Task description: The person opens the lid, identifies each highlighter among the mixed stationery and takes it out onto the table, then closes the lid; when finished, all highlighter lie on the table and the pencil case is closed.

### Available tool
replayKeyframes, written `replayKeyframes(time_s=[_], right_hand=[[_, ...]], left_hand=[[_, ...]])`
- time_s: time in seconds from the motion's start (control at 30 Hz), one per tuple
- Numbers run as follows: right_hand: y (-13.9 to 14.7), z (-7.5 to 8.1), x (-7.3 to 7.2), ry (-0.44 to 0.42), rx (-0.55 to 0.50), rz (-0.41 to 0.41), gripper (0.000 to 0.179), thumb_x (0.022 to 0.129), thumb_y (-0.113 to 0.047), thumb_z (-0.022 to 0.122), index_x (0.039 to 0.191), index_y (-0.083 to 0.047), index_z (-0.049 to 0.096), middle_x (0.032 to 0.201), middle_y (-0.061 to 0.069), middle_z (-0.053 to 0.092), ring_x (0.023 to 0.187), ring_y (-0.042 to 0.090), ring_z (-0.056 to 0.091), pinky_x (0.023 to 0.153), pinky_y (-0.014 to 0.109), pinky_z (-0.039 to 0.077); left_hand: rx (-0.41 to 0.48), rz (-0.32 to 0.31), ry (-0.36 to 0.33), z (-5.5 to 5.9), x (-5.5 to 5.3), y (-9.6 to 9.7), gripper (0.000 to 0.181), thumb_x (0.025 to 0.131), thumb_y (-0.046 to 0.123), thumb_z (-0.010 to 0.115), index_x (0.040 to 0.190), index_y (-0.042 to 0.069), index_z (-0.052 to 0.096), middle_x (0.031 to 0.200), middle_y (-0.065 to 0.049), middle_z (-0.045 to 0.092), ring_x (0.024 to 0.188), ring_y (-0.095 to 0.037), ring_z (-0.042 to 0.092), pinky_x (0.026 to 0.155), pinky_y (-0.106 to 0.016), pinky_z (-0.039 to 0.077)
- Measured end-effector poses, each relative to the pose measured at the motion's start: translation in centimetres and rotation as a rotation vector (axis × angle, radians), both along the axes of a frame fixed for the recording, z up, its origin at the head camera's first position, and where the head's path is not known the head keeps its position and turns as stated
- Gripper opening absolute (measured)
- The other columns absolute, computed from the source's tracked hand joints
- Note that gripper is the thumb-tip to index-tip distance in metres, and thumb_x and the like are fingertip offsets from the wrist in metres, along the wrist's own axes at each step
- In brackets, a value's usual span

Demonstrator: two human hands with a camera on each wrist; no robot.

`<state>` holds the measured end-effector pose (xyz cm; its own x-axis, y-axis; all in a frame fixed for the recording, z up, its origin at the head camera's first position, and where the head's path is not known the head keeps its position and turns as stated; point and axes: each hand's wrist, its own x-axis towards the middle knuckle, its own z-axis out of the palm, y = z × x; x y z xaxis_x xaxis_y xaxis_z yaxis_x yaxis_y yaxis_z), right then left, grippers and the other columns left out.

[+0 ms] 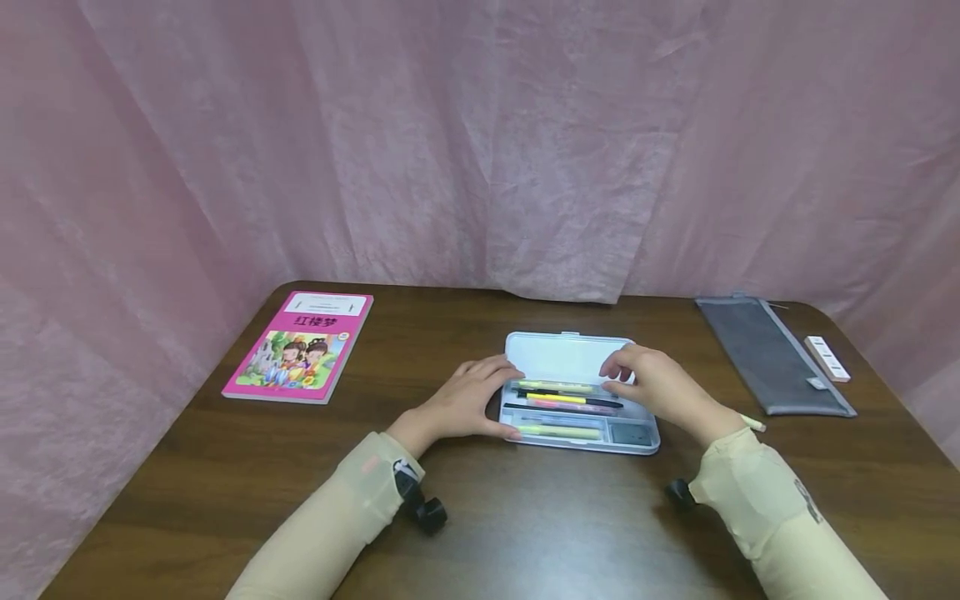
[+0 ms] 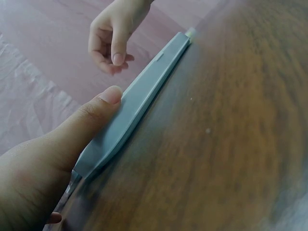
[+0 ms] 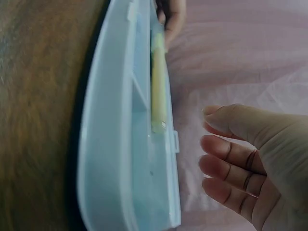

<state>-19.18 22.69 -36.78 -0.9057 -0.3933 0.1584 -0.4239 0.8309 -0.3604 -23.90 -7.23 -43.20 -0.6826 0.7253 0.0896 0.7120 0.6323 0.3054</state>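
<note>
A pale blue pencil case (image 1: 581, 447) lies on the table with its lid (image 1: 562, 357) raised toward the back. Spanning the case's left end, my left hand (image 1: 468, 402) has its thumb against the front wall and its fingers at the far side. My right hand (image 1: 662, 385) hovers over the right part of the case, fingers loosely bent and nothing in them. Inside lie several pens, among them a black and yellow pen (image 1: 573, 399) and a yellow highlighter (image 3: 159, 89). A dark square piece (image 1: 631, 433) fills the front right compartment.
A pink book (image 1: 255, 391) lies at the back left. To the right are a grey mesh zip pouch (image 1: 765, 354) and a small white box (image 1: 828, 358). A pale yellow stick (image 1: 753, 423) pokes out beside my right wrist. A pink curtain (image 1: 420, 150) hangs behind the table.
</note>
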Motion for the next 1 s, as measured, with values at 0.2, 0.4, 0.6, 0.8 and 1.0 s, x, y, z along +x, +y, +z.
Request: replayKeyframes(time_s=[0.2,0.4,0.6,0.8,1.0], right_hand=[[-0.6,-0.9,-0.2,-0.028,0.027,0.000,0.011,0.084,-0.013,0.072,0.094,-0.010,0.070,0.085,0.000,0.066,0.077,0.014,0.059,0.071,0.033,0.050],[-1.2,-1.7,-0.5,-0.002,0.030,-0.006,0.012,0.082,-0.015,0.074,0.092,-0.010,0.069,0.082,0.000,0.064,0.077,0.015,0.059,0.071,0.035,0.050],[-1.8,-2.4,-0.9,-0.033,0.049,-0.017,0.010,0.081,-0.014,0.075,0.089,-0.012,0.069,0.081,-0.001,0.062,0.077,0.013,0.057,0.074,0.037,0.051],[-2.1,-2.7,-0.8,-0.010,0.063,-0.008,0.010,0.079,-0.012,0.076,0.083,-0.013,0.067,0.079,-0.002,0.060,0.075,0.012,0.056,0.073,0.037,0.050],[-2.3,-2.8,-0.9,0.010,0.082,0.003,0.010,0.079,-0.012,0.076,0.083,-0.013,0.067,0.078,-0.002,0.060,0.075,0.012,0.056,0.072,0.035,0.050]], left_hand=[[0.006,-0.011,-0.009,0.0,0.0,0.3,0.088,0.072,0.070,0.068,0.142,0.024,0.042,0.150,-0.001,0.039,0.145,-0.018,0.028,0.116,-0.045,0.025],[0.007,-0.006,-0.007,-0.1,0.0,0.2,0.088,0.072,0.070,0.068,0.142,0.024,0.042,0.150,0.000,0.039,0.145,-0.018,0.028,0.116,-0.045,0.025],[0.010,-0.007,-0.014,-0.1,0.0,0.1,0.088,0.072,0.070,0.067,0.143,0.024,0.042,0.150,-0.001,0.039,0.145,-0.018,0.028,0.116,-0.046,0.025],[0.009,-0.008,-0.014,-0.1,0.0,0.1,0.088,0.072,0.070,0.067,0.143,0.024,0.041,0.150,-0.001,0.039,0.145,-0.018,0.028,0.116,-0.046,0.026],[0.005,-0.003,-0.021,-0.1,-0.1,0.0,0.088,0.072,0.070,0.067,0.143,0.024,0.042,0.151,-0.001,0.038,0.145,-0.018,0.027,0.116,-0.046,0.025]])
